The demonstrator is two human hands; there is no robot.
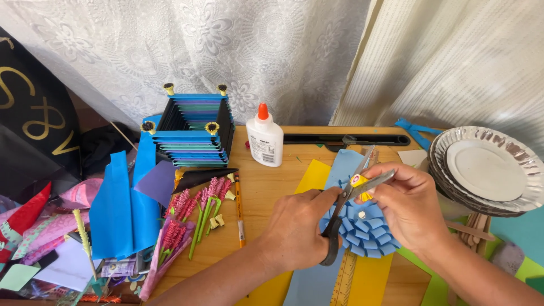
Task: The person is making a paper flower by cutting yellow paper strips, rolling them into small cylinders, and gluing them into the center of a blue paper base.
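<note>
My left hand (294, 229) works the scissors (345, 198), blades spread, on a small yellow piece (359, 181) pinched in my right hand (411, 207) above the nearly finished blue paper flower (362, 229) on the table (266, 192).

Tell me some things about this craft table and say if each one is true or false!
1. The left hand holds the scissors. True.
2. The glue bottle has a green cap. False: its cap is orange.
3. The right hand pinches a small yellow paper piece at the scissor blades. True.
4. The folded paper flower under the hands is red. False: it is blue.
5. The silver paper plates are stacked at the left side of the table. False: they sit at the right.
</note>
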